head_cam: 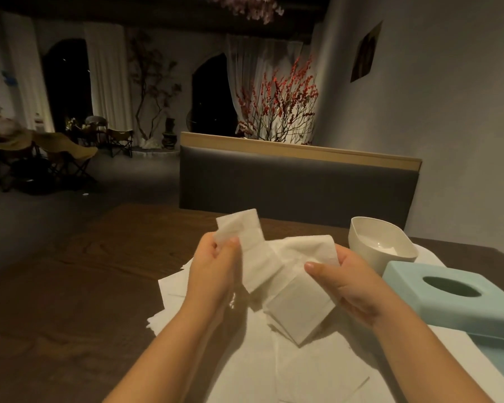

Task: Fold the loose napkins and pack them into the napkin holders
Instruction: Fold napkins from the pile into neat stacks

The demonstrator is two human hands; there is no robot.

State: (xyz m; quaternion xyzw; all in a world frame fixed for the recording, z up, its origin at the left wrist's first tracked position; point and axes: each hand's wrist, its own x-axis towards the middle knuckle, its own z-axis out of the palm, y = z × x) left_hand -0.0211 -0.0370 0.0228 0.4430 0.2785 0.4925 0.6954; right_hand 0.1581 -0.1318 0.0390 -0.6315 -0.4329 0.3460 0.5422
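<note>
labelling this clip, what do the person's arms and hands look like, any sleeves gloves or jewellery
Both forearms are bare up to the bottom edge of the picture, with no sleeve or cuff in view. The left hand and right hand wear no gloves. No rings, watch or bracelet show. The nails look short and unpainted, though the light is dim.

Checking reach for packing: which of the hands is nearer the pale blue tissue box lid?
Right. The right hand grips the napkin just beside the blue lid; the left hand is farther left.
</note>
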